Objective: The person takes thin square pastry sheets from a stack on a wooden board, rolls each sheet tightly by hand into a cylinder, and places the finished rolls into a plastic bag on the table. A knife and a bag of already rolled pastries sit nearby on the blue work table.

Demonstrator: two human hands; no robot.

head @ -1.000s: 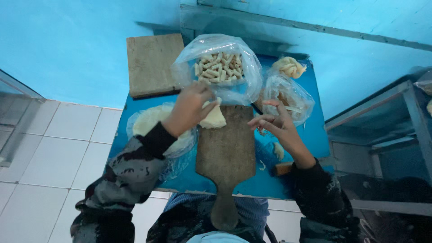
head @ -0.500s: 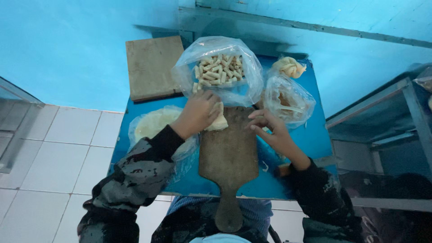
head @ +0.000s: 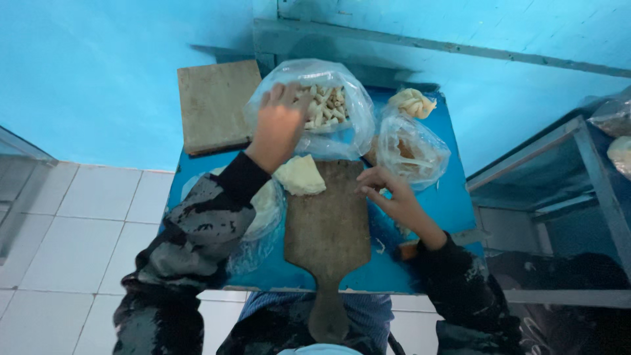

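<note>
Here, left hand: it is reaching over the rim of the clear plastic bag of small pale dough rolls, fingers spread and lying loosely on the plastic; I cannot tell whether anything is being pinched beneath them.
Right hand: it is hovering at the right edge of the wooden paddle board, fingers half curled and holding nothing that I can see.
Dough piece: a pale wedge is sitting at the board's upper left corner, just beside the left wrist.
Doing it well: to my eye, the open bag wants a light touch, lifting the plastic clear so that the rolls are not being crushed, while the other hand is steadying the board.
Surface: a small blue table is carrying the board, a second clear bag, a knotted lump of dough and a flat pale sheet under plastic; a square wooden block is overhanging the far left corner.
Room: blue walls are standing behind, white floor tiles to the left, a metal rack to the right.
</note>
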